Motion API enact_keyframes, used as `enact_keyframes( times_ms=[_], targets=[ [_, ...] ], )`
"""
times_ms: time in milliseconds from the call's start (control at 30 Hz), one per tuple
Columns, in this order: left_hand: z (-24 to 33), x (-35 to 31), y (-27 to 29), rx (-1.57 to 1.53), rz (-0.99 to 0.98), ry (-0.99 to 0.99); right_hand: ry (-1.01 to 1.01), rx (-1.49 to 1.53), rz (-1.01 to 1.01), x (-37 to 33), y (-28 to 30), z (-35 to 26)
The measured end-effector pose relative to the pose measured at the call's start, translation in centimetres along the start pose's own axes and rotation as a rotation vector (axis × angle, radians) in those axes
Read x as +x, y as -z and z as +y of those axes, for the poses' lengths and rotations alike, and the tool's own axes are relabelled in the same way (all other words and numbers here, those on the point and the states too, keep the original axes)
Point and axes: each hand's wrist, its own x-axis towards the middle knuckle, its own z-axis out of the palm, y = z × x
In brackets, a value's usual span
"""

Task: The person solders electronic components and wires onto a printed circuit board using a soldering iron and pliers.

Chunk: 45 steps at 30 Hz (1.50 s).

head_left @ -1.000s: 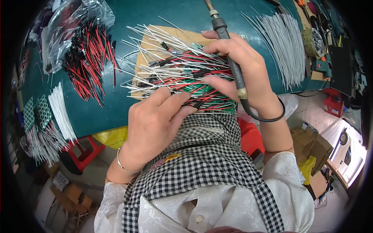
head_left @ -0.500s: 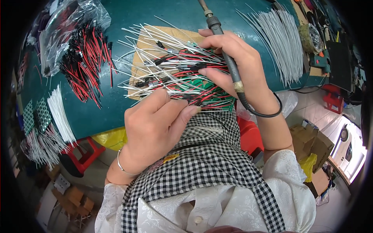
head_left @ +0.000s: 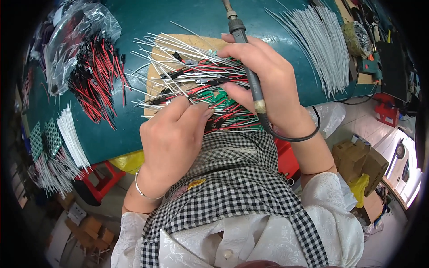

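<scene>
My right hand (head_left: 272, 73) holds a soldering iron (head_left: 253, 78) in the crook of its fingers, with its metal end pointing away from me. The thumb and fingertips of that hand rest at the wire bundle. My left hand (head_left: 172, 136) is closed, its fingers pinching at wires on the near side; their tips are partly hidden. Between the hands lie many red, black and white wires (head_left: 178, 73) with black connectors (head_left: 219, 81). Small green circuit boards (head_left: 214, 96) show among them. Under the bundle is a tan board (head_left: 154, 71).
Grey wires (head_left: 319, 49) lie at the far right of the green table (head_left: 147, 15). Red-and-black connector leads (head_left: 96, 82) and a clear plastic bag (head_left: 96, 22) are at left, above white wires (head_left: 71, 136) and green perforated boards (head_left: 44, 138). The iron's cord (head_left: 290, 139) loops by my right wrist.
My left hand has shifted a little left and its fingers have drawn back along the near wires. The right hand and soldering iron have moved slightly left.
</scene>
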Motion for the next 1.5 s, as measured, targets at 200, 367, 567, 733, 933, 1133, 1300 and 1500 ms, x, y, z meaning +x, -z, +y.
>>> enact_keyframes(
  times_ms=[200, 367, 567, 733, 933, 1133, 1300, 1500],
  targets=[
    [0.2, -0.1, 0.0, -0.023, 0.01, 0.021, -0.055, 0.045, 0.053, 0.7, -0.1, 1.1],
    [-0.1, 0.1, -0.3, -0.034, 0.018, 0.034, -0.115, 0.032, 0.104, 0.7, -0.6, 1.2],
    [-0.6, 0.6, -0.3, -0.025, 0.008, -0.009, -0.028, 0.015, 0.002, 1.0, 0.5, 0.2],
    [0.0, 0.4, 0.0, -0.016, -0.093, 0.08, 0.001, -0.135, -0.02, 0.4, -0.1, -0.6],
    [-0.5, 0.0, -0.6, -0.055, -0.009, 0.088, -0.01, -0.194, 0.1, 1.5, -1.2, 0.4],
    [-2.5, -1.0, 0.6, 0.07, 0.033, 0.217, -0.009, -0.267, 0.17, 1.2, -1.6, 0.8],
    [-1.7, -0.9, 2.3, 0.027, 0.121, 0.156, 0.058, -0.233, 0.179, 1.0, -0.4, 0.6],
    [-0.4, 1.1, 3.1, -0.357, 0.14, -0.049, -0.151, 0.29, 0.306, -2.8, 4.7, -3.6]
  ],
)
